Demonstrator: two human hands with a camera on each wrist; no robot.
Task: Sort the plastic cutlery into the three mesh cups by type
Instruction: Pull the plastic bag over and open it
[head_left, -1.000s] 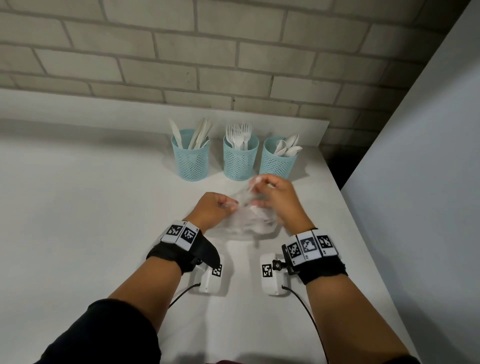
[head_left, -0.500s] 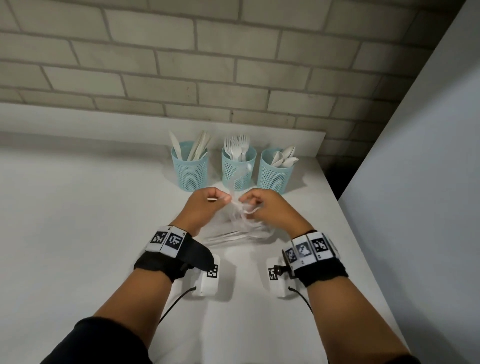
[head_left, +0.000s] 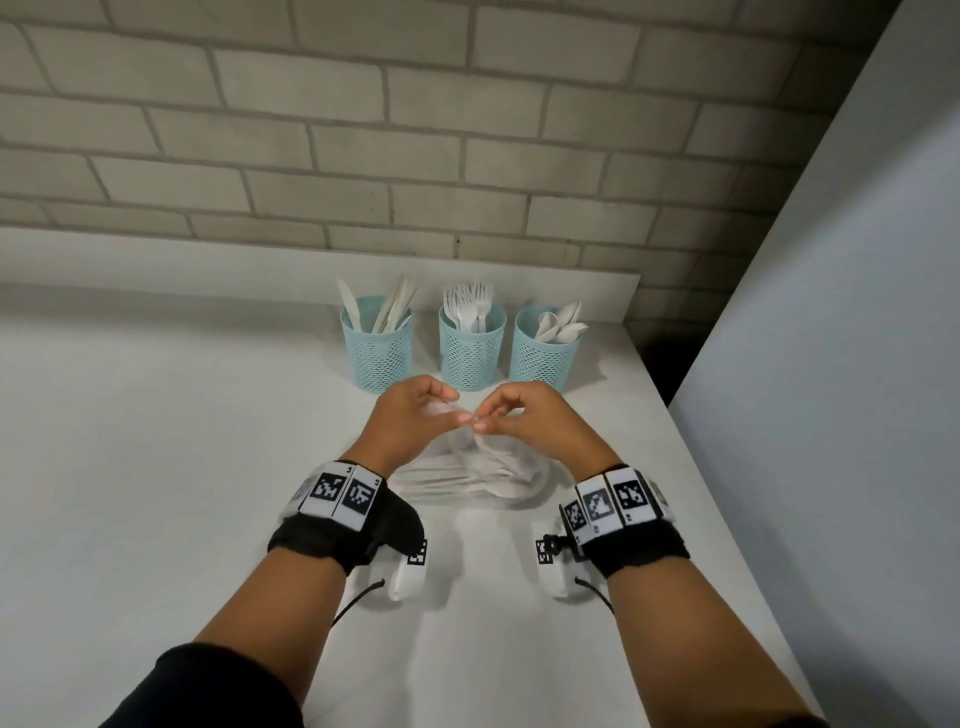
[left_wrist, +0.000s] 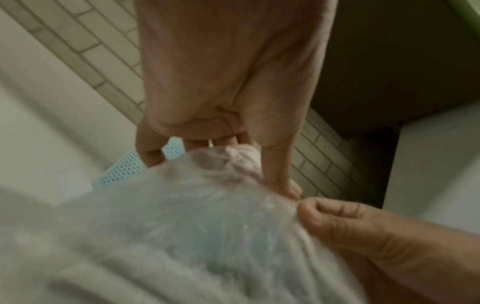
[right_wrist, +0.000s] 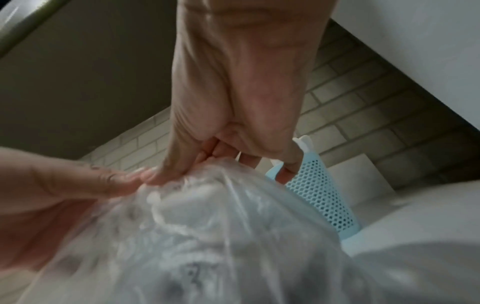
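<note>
Three light-blue mesh cups stand in a row at the back of the white table: the left cup (head_left: 377, 343) holds knives, the middle cup (head_left: 471, 345) forks, the right cup (head_left: 543, 347) spoons. In front of them lies a clear plastic bag (head_left: 480, 475) with white cutlery inside. My left hand (head_left: 415, 413) and right hand (head_left: 511, 415) meet just above it, each pinching the bag's top between thumb and fingers. The wrist views show the crumpled bag (left_wrist: 207, 205) (right_wrist: 207, 205) held in both hands' fingertips.
A brick wall (head_left: 415, 130) rises behind a low ledge at the table's back. A grey panel (head_left: 831, 364) stands along the right side, past the table's right edge (head_left: 717, 493). Bare tabletop spreads to the left.
Both hands have lifted a little and drawn the bag's top up between them; the fingertips now meet in a pinch. The head view has tilted slightly.
</note>
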